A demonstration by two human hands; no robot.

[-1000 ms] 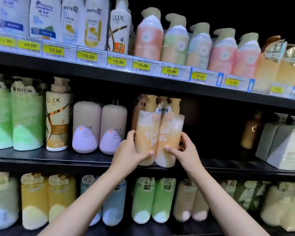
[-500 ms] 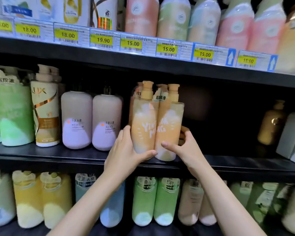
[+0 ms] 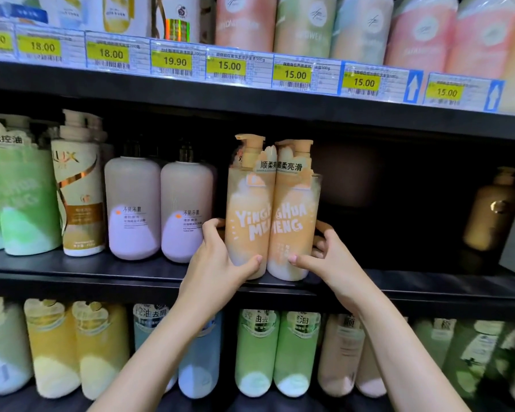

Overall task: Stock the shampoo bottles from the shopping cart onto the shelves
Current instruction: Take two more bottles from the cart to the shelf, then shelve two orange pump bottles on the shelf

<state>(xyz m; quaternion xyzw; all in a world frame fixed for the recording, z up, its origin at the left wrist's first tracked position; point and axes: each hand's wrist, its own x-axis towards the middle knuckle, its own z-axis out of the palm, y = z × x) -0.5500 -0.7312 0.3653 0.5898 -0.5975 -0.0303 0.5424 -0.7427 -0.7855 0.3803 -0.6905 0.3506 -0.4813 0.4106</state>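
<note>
Two orange pump shampoo bottles stand upright and side by side on the black middle shelf [image 3: 101, 270]. My left hand [image 3: 217, 263] grips the left orange bottle [image 3: 247, 215] low down, thumb across its front. The right orange bottle [image 3: 295, 218] is gripped near its base by my right hand [image 3: 327, 257], fingers curled behind it. Both bottle bases touch the shelf near its front edge. The shopping cart is out of view.
Two pale lilac bottles [image 3: 161, 212] stand just left of my left hand, then a Lux bottle [image 3: 78, 185] and green ones. A dark gap [image 3: 384, 218] lies right of the orange pair, up to a brown bottle [image 3: 491, 209]. Price tags [image 3: 229, 66] line the upper shelf edge.
The two orange bottles moved up and deeper onto the middle shelf and now rest on it. The camera came closer to the shelves.
</note>
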